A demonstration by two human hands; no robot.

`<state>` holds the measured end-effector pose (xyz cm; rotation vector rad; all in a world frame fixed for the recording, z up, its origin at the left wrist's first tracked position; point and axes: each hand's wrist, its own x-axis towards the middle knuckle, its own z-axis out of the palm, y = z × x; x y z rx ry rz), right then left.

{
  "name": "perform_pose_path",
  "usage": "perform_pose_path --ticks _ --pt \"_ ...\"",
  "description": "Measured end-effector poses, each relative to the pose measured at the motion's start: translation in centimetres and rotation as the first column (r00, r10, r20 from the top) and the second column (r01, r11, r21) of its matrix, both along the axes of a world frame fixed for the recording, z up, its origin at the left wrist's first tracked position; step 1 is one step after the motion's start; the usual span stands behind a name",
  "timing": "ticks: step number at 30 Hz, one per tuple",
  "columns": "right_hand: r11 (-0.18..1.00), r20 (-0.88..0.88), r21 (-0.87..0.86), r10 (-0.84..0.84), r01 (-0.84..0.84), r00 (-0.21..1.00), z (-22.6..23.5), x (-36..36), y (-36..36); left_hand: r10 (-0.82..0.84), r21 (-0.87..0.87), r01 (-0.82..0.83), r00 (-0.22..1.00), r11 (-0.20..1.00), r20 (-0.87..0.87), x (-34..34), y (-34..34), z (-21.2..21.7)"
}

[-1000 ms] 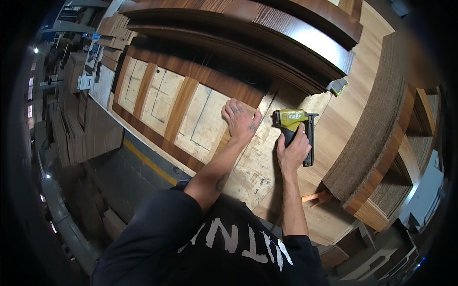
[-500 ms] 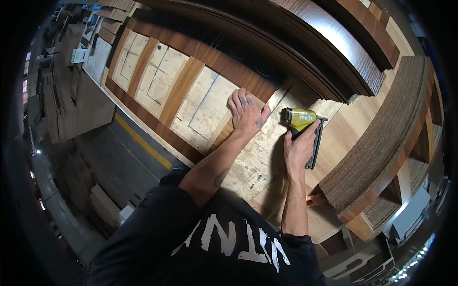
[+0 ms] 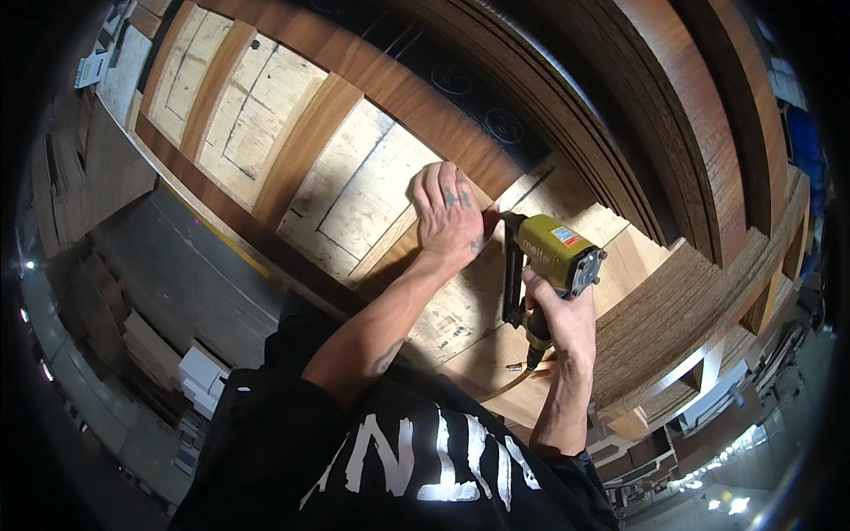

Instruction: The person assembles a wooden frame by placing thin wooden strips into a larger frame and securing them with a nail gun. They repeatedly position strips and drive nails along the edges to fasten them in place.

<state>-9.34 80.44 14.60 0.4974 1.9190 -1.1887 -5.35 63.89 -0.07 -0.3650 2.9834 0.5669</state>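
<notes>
A ladder-like wooden frame [image 3: 403,86] of brown rails and crosspieces lies on the pale, pencil-marked worktop [image 3: 328,199]. My left hand [image 3: 450,221] presses down on the end crosspiece [image 3: 396,254] where it meets the far rail, fingers together and curled over it. In my right hand [image 3: 569,326] is a yellow-green nail gun [image 3: 544,243], its grip wrapped by my fingers. The gun's nose points left at the frame's end corner, close beside my left thumb. Whether the nose touches the wood I cannot tell. An air hose [image 3: 505,389] runs from the grip's lower end.
Dark moulded boards [image 3: 567,97] are stacked along the far side. To the right stands a pile of curved-looking brown panels [image 3: 686,310]. A small orange-and-metal tool [image 3: 518,366] lies by my right forearm. White boxes [image 3: 202,376] and stacked boards stand at the left.
The nail gun has been turned so its nose faces the frame's end corner, and brought closer to my left hand. My left hand keeps its place on the crosspiece. The view has shifted.
</notes>
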Motion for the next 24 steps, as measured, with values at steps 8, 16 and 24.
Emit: perform_pose_path --ticks 8,16,24 --pt "0.867 -0.256 0.236 0.492 -0.439 0.832 -1.9 -1.1 -3.2 0.077 0.044 -0.07 0.978 0.997 -0.193 0.0 -0.3 -1.0" --pt "0.845 -0.249 0.308 0.515 -0.437 0.82 -3.0 -0.6 -4.4 0.115 0.029 -0.112 0.952 0.993 -0.284 -0.1 0.0 -1.6" --pt "0.843 -0.218 0.313 0.513 -0.438 0.83 -2.8 -0.2 -4.9 0.103 -0.001 -0.108 0.951 0.994 -0.292 0.0 0.0 -2.0"
